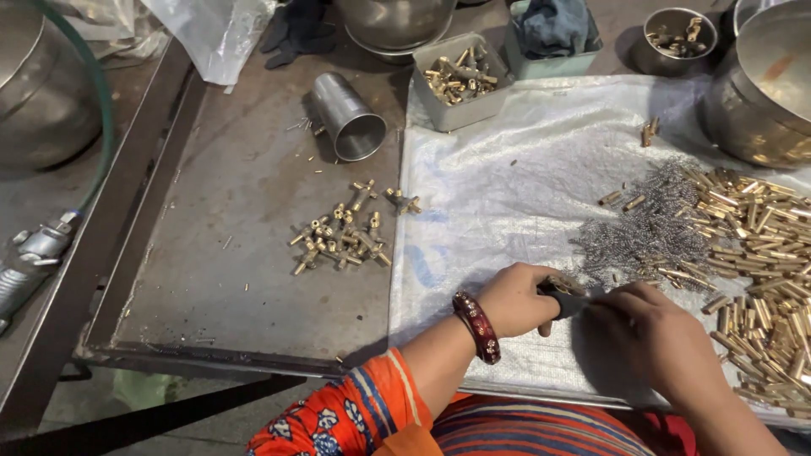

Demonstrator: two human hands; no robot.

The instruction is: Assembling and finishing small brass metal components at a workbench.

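Brass fitting [559, 284] sits between both hands, left [515, 297] gripping it, right [655, 338] seemingly pinching a dark tool [571, 304].

We are at a small metal-parts workshop bench.
We see heaps of brass fittings [764, 253], wire springs [650, 232], steel bowls [764, 84] and a worn metal worktable [245, 211].
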